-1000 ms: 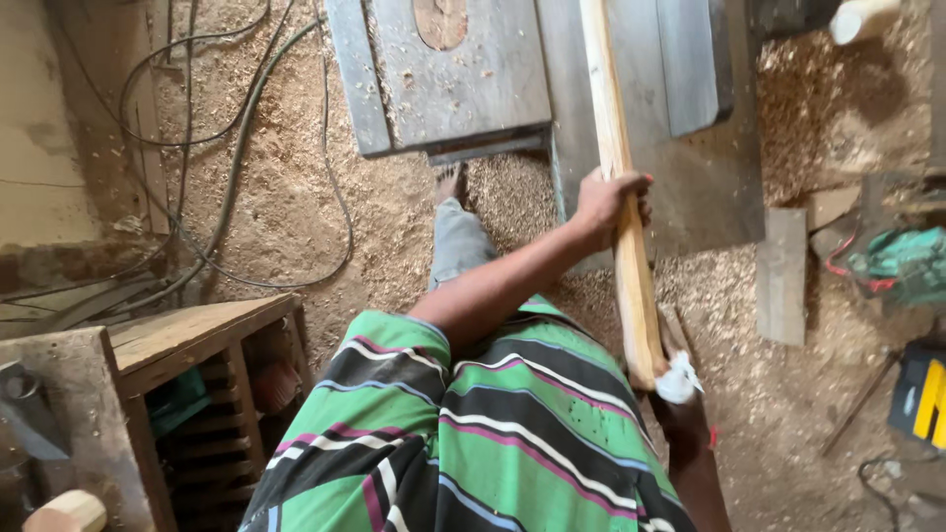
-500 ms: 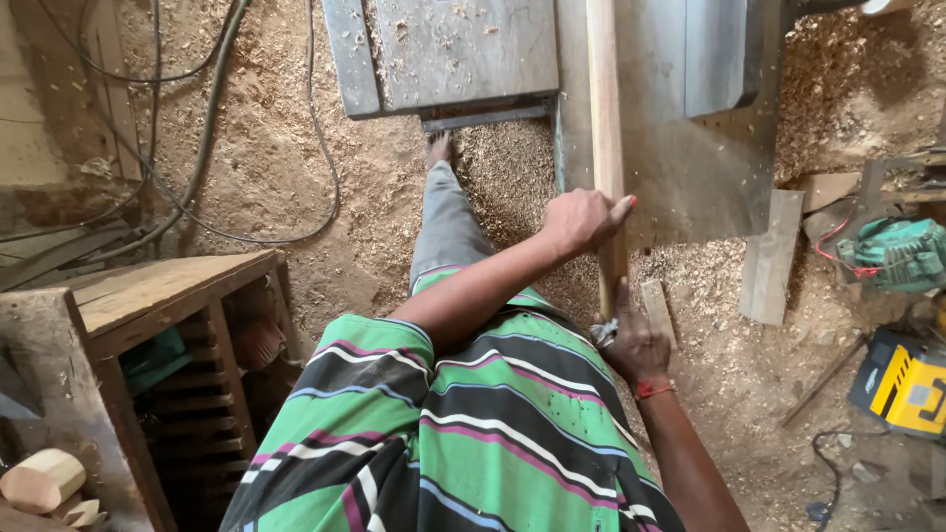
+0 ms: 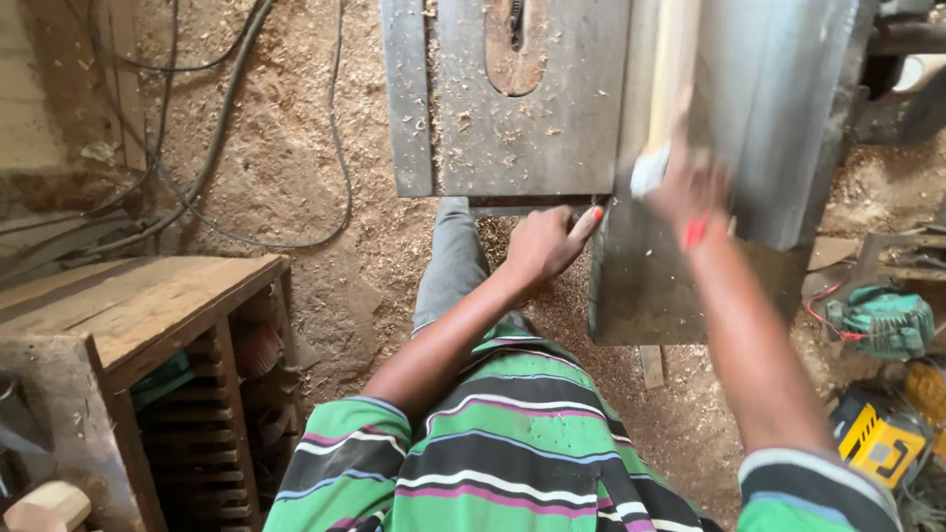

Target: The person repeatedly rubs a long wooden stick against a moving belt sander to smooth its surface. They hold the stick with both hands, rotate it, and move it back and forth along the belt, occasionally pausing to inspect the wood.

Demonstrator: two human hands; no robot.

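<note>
The right hand is up on the saw table, blurred, pressed against the near end of the plank — fingers look wrapped on the wood, with a bit of white cloth bunched at the grip, though the blur hides just how tight. The plank lies on the table's right side, its long axis running straight away from the person, near end at the right hand, far end off the top of the view. The left hand sits lower and to the left, at the table's near edge, loosely curled, one finger pointing toward the plank but apart from it — it holds nothing. So the right hand is the one on the wood; the left is just beside it. The saw slot lies to the left of the plank, well ahead of both hands. Sawdust covers the floor, cables trailing across it on the left. A wooden bench stands at the lower left. At the right edge, down on the floor, a green power tool and a yellow-and-black tool case; any labels there are too small to make out.
</note>
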